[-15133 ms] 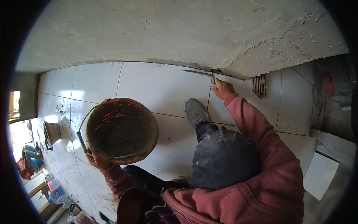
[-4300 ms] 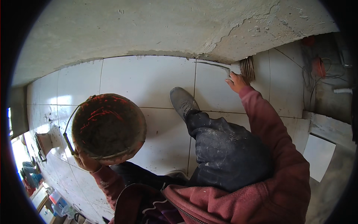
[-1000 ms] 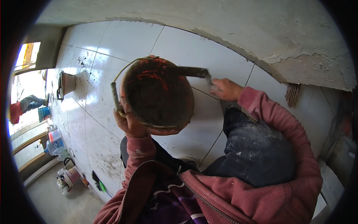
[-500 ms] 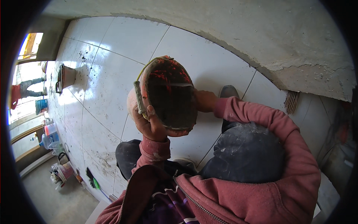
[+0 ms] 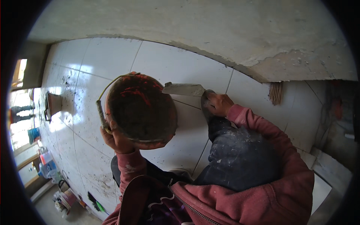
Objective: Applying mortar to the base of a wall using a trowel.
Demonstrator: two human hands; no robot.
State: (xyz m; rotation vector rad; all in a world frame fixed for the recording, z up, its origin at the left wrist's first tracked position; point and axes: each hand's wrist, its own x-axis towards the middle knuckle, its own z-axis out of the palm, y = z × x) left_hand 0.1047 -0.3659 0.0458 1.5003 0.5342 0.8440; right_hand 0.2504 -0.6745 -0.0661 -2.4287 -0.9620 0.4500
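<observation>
The left hand (image 5: pixel 117 139) is curled shut around the lower rim of a round, worn bucket (image 5: pixel 140 108), holding it up off the floor and tilted so that its mouth faces the camera. The bucket's orange-red walls are smeared and caked with grey; a dark, wet grey mortar (image 5: pixel 144 122) sits in the lower part of its bowl, with red streaks of bare plastic showing above it. A thin wire handle (image 5: pixel 108 85) arcs along the bucket's rim just above the left hand's fingers.

The right hand (image 5: pixel 219 104) is closed around the grip of a flat trowel (image 5: pixel 183 89), whose grey blade points toward the bucket and ends just beside its upper rim; whether the blade touches the rim cannot be told. The blade looks coated in grey, with no clear heap on it.

Below both hands lie large white floor tiles (image 5: pixel 176 65), speckled with dirt to the left of the left hand. Beyond the right hand a rough, unfinished cement wall (image 5: pixel 210 26) runs along the tile edge. A small brush (image 5: pixel 276 93) stands against the foot of that wall, well to the right of the right hand. Under the right forearm the person's bent knee (image 5: pixel 240 157) in dusty dark trousers fills the space.
</observation>
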